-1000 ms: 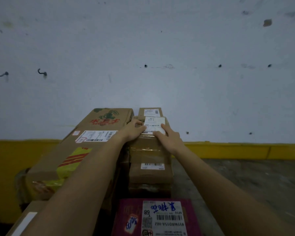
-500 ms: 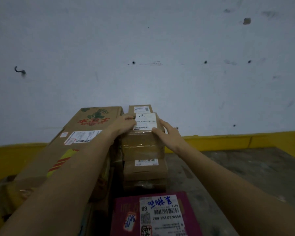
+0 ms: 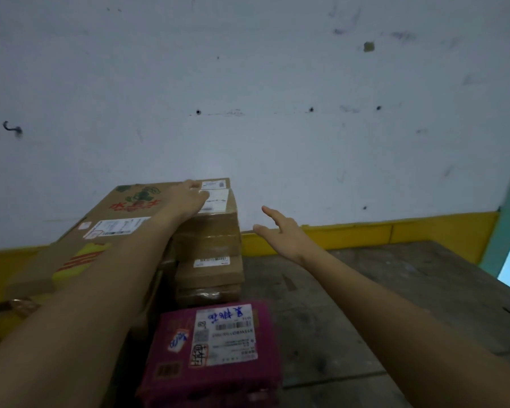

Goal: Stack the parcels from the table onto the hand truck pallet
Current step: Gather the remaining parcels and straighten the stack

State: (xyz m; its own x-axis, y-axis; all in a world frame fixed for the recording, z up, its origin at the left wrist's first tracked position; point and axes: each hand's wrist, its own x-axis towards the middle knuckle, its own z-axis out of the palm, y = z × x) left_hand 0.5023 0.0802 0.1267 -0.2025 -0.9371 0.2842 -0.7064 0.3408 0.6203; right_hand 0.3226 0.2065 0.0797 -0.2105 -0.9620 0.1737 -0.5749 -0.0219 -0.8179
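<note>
The left hand lies flat, palm down, on the top parcel of a narrow stack of brown parcels, its fingers over the white label there; it presses on the parcel rather than gripping it. The right hand hangs in the air to the right of that stack, apart from it, fingers spread and holding nothing.

The stack rises in several layers; a lower parcel shows a small barcode label on its near face. Just beside the stack on the left, and about level with its top, sits a large carton with red characters, a green print and a white shipping label on its lid. In front of the stack, lower and nearer the camera, lies a magenta box with a big white label bearing blue handwriting.

Behind everything stands a white wall with a yellow band along its foot. To the right spreads a dark, worn floor.
</note>
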